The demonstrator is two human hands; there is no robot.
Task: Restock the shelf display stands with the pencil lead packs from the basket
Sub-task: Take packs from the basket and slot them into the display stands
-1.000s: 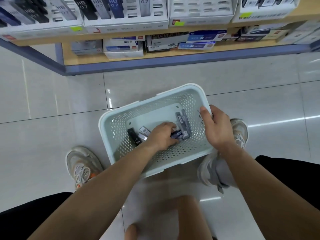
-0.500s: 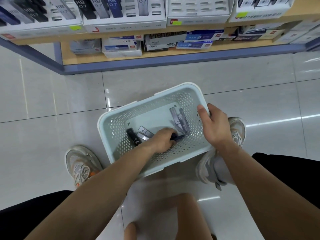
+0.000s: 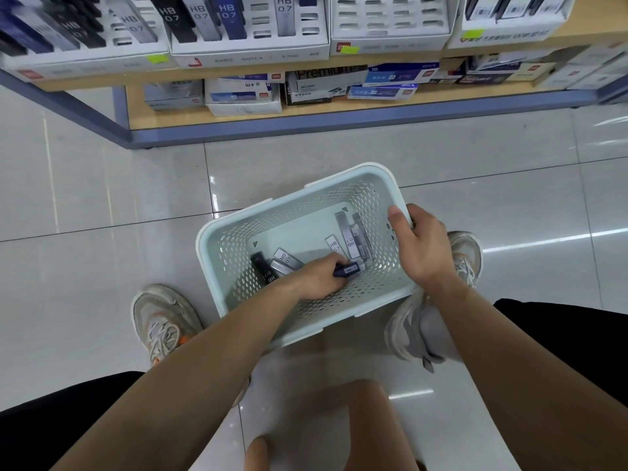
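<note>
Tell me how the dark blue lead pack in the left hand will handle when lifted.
The dark blue pack looks like a straight hard case, so probably stiff. The left hand alone holds it, so likely light. Its flat sides should not roll.

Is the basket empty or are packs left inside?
Not empty: several HB packs lie in the basket; the left hand grips a dark pack.
</note>
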